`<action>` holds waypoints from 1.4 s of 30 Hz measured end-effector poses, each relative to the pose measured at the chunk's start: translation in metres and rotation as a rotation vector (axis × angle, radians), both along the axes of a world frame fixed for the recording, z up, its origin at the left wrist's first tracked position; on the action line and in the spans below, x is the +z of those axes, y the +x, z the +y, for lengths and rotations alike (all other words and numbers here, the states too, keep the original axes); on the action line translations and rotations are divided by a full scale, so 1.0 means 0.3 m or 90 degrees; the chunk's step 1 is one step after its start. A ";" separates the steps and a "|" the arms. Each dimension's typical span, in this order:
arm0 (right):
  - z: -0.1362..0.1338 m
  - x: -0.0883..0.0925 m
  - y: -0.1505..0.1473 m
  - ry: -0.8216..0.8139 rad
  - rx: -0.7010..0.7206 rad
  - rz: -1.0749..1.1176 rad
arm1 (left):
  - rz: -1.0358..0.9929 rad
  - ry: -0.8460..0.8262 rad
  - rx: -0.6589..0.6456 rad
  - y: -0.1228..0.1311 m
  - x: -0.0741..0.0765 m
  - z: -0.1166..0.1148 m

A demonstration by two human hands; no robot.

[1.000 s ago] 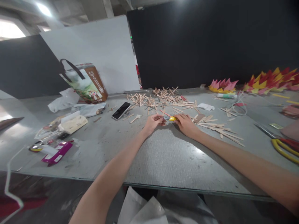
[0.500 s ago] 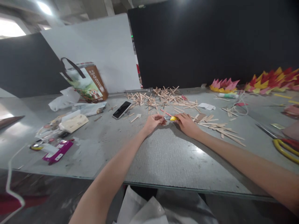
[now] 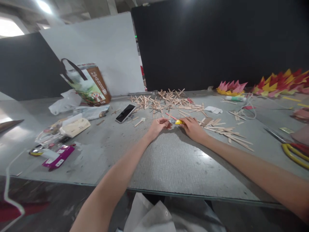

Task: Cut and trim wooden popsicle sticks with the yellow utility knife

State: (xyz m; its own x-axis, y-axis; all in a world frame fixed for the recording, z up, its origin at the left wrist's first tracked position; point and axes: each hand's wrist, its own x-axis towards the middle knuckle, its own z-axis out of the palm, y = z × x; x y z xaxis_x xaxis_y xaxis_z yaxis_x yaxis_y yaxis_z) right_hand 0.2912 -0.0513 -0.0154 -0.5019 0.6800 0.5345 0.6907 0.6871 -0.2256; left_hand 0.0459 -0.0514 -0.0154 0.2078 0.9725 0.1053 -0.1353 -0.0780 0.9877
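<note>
My right hand (image 3: 193, 127) is closed around a small yellow-handled tool (image 3: 179, 122) with a silvery front end pointing left; its exact kind is too small to tell. Opposite it, my left hand (image 3: 158, 127) has its fingers pinched together right at the silvery end. What those fingers grip is hidden. A red and white thin stick (image 3: 170, 116) lies just behind the tool. Beyond both hands, a loose heap of wooden craft sticks (image 3: 166, 101), many joined into crosses, covers the tabletop. More flat craft sticks (image 3: 224, 130) are spread out right of my right hand.
Left of the heap lies a phone (image 3: 125, 113). Farther left are a printed carry bag (image 3: 93, 85), plastic wrappings and a purple packet (image 3: 59, 158). At right are yellow-handled scissors (image 3: 293, 154), a glue stick (image 3: 233, 98), a white cable and folded-paper pieces (image 3: 280, 84). Panels stand behind.
The view has shifted very slightly. Both hands stay at the same spot with the yellow-handled tool between them, and the sticks lie as before.
</note>
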 end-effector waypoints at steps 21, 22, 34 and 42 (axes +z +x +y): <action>-0.009 0.006 -0.001 0.003 -0.015 -0.013 | 0.035 0.020 -0.004 -0.005 -0.002 -0.001; -0.009 0.007 -0.001 0.003 -0.013 -0.013 | 0.039 0.021 -0.009 -0.005 0.001 -0.004; -0.008 0.006 -0.001 0.005 -0.027 -0.016 | 0.053 0.033 0.013 0.001 -0.009 0.008; -0.009 0.006 0.000 0.009 -0.022 -0.019 | 0.097 0.057 -0.023 -0.002 0.016 -0.012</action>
